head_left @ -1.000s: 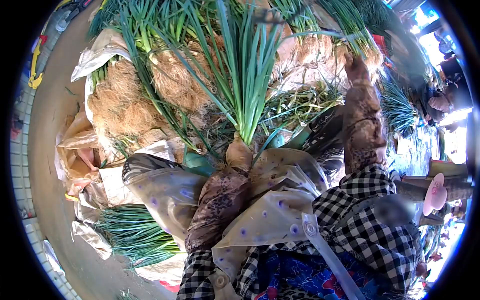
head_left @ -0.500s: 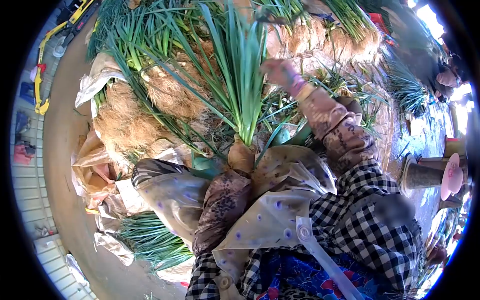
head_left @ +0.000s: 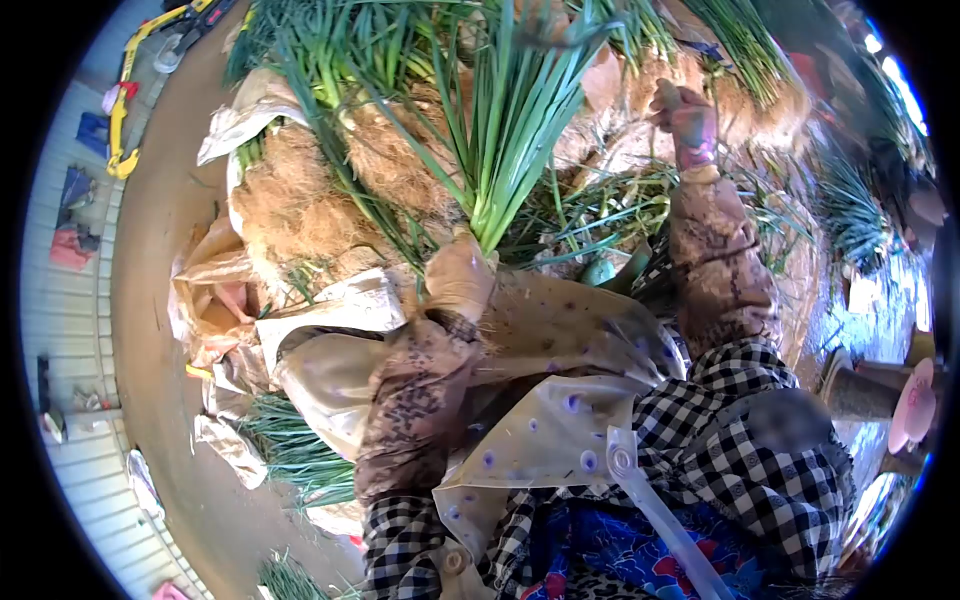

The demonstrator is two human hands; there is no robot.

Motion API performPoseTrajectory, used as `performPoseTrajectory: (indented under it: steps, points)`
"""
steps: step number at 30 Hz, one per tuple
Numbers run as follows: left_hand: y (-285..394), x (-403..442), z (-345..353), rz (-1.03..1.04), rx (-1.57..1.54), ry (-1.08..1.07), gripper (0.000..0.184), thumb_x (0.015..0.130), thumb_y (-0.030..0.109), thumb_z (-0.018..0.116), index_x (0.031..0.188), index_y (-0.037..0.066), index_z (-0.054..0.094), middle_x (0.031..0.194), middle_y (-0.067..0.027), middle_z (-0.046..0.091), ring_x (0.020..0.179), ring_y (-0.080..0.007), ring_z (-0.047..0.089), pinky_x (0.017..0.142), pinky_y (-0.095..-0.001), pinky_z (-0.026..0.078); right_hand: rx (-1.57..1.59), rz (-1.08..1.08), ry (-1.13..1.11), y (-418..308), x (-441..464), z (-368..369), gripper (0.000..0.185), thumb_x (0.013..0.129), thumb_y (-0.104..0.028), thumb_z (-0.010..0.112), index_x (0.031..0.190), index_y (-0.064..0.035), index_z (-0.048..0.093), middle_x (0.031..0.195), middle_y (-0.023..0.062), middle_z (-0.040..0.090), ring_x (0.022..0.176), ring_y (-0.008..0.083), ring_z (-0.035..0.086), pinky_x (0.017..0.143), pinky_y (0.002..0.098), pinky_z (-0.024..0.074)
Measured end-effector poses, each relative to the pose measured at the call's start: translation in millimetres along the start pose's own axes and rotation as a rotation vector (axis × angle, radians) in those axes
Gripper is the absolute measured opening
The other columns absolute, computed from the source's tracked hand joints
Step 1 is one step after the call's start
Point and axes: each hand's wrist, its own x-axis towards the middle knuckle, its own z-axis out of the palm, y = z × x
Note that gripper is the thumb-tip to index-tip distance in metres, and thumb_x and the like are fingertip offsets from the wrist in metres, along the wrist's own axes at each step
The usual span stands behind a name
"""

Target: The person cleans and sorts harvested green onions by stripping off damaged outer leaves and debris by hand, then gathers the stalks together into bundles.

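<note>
A bunch of green onions [head_left: 510, 150] stands leaves-up in front of me, fanning away from my body. My left hand [head_left: 460, 275] is wrapped around its lower end, so the bases are hidden in the grip. Out to the right, my right hand [head_left: 690, 125] is raised with curled fingers, apart from the bunch. Whether anything small is in those fingers I cannot make out. Beyond it is a pile of green onions with tan stringy roots [head_left: 665, 70]. Loose leaves and trimmings [head_left: 600, 215] lie between my hands.
More rooted green onions [head_left: 300, 200] are heaped at the left by a white sack [head_left: 265, 100]. A clear spotted apron [head_left: 560, 310] covers my lap. Leafy bundles [head_left: 310, 440] lie low on the left. A pink round-topped object [head_left: 912, 405] stands at the right.
My right hand has moved away from the leaves, rightward and up, and its fingers are now curled. My left hand has risen slightly and shifted left with the bunch. The view has shifted slightly.
</note>
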Motion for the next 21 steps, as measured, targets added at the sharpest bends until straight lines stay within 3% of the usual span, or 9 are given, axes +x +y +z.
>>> performPoseTrajectory:
  steps: [2, 4, 6, 7, 10, 11, 13, 16, 21]
  points:
    - [-8.7, -4.9, -23.4, 0.086, 0.128, 0.104, 0.023, 0.074, 0.024, 0.059, 0.077, 0.001, 0.059, 0.064, -0.0131, 0.059, 0.057, -0.0285, 0.060, 0.052, -0.0381, 0.049, -0.030, -0.249, 0.188, -52.0, -21.1, 45.7, 0.018, 0.080, -0.017, 0.063, 0.091, -0.0029, 0.065, 0.077, 0.0025, 0.063, 0.062, 0.0080, 0.056, 0.055, 0.0192, 0.0424]
    - [-20.4, -6.0, -12.7, 0.023, 0.341, 0.179, 0.018, 0.076, 0.020, 0.058, 0.078, 0.002, 0.059, 0.064, -0.0112, 0.057, 0.057, -0.0259, 0.061, 0.050, -0.0377, 0.049, 0.095, -0.506, -0.017, -84.0, -39.8, 84.0, 0.017, 0.083, -0.015, 0.060, 0.096, -0.0055, 0.064, 0.088, 0.0030, 0.064, 0.069, 0.0100, 0.058, 0.064, 0.0217, 0.0482]
    - [-29.3, -1.3, 21.1, -0.193, 0.619, 0.233, 0.024, 0.078, 0.026, 0.060, 0.085, 0.003, 0.058, 0.069, -0.0100, 0.055, 0.062, -0.0232, 0.060, 0.052, -0.0389, 0.048, -0.399, -0.705, -0.198, -112.8, -69.9, 127.7, 0.019, 0.081, -0.015, 0.062, 0.098, -0.0098, 0.063, 0.087, 0.0067, 0.064, 0.076, 0.0153, 0.060, 0.068, 0.0243, 0.0503]
    - [-34.4, -6.9, 14.3, 0.137, 0.479, 0.233, 0.008, 0.072, 0.004, 0.052, 0.073, 0.004, 0.060, 0.062, -0.0083, 0.057, 0.053, -0.0260, 0.060, 0.038, -0.0421, 0.045, -0.578, -0.589, -0.364, -124.1, -83.6, 150.3, 0.022, 0.078, -0.016, 0.065, 0.100, -0.0128, 0.063, 0.087, 0.0082, 0.063, 0.075, 0.0162, 0.060, 0.069, 0.0262, 0.0511]
    - [-16.0, -12.4, 12.6, 0.034, 0.406, 0.032, 0.006, 0.072, 0.006, 0.053, 0.073, 0.004, 0.059, 0.059, -0.0072, 0.056, 0.050, -0.0247, 0.059, 0.037, -0.0409, 0.045, -0.999, -0.780, -0.695, -67.2, -91.4, 205.7, 0.043, 0.079, -0.044, 0.058, 0.092, -0.0036, 0.061, 0.072, 0.0069, 0.060, 0.059, 0.0191, 0.055, 0.060, 0.0359, 0.0501]
    - [-31.3, -8.5, 52.9, -0.072, 0.501, 0.168, 0.006, 0.074, 0.008, 0.054, 0.075, 0.004, 0.059, 0.060, -0.0082, 0.058, 0.050, -0.0247, 0.061, 0.041, -0.0399, 0.048, -1.090, -0.762, -0.956, -46.9, -82.3, 218.5, 0.053, 0.072, -0.054, 0.060, 0.091, -0.0041, 0.062, 0.066, 0.0055, 0.058, 0.056, 0.0195, 0.054, 0.055, 0.0373, 0.0454]
    - [-11.6, -16.7, 34.0, -0.094, 0.414, 0.038, 0.011, 0.076, 0.011, 0.056, 0.084, 0.004, 0.059, 0.064, -0.0082, 0.060, 0.059, -0.0261, 0.062, 0.050, -0.0411, 0.050, -0.907, -0.507, -1.181, 5.5, -77.6, 235.6, 0.054, 0.066, -0.059, 0.063, 0.074, -0.0055, 0.062, 0.060, 0.0056, 0.054, 0.055, 0.0191, 0.054, 0.052, 0.0341, 0.0446]
    - [-23.0, -20.8, 38.0, -0.055, 0.216, -0.047, 0.015, 0.075, 0.014, 0.058, 0.086, 0.003, 0.059, 0.071, -0.0125, 0.062, 0.065, -0.0314, 0.063, 0.058, -0.0411, 0.052, -0.394, -0.298, -1.097, 2.3, -118.3, 228.3, 0.049, 0.068, -0.054, 0.065, 0.077, -0.0066, 0.063, 0.061, 0.0049, 0.053, 0.053, 0.0187, 0.051, 0.050, 0.0328, 0.0422]
    - [-25.2, -11.4, 31.9, -0.115, 0.151, -0.070, 0.016, 0.073, 0.014, 0.059, 0.085, 0.003, 0.059, 0.073, -0.0167, 0.062, 0.066, -0.0351, 0.062, 0.059, -0.0407, 0.050, 0.102, -0.144, -1.011, -92.8, -164.6, 190.2, 0.019, 0.077, -0.021, 0.066, 0.087, -0.0047, 0.064, 0.071, 0.0012, 0.059, 0.061, 0.0105, 0.052, 0.053, 0.0259, 0.0421]
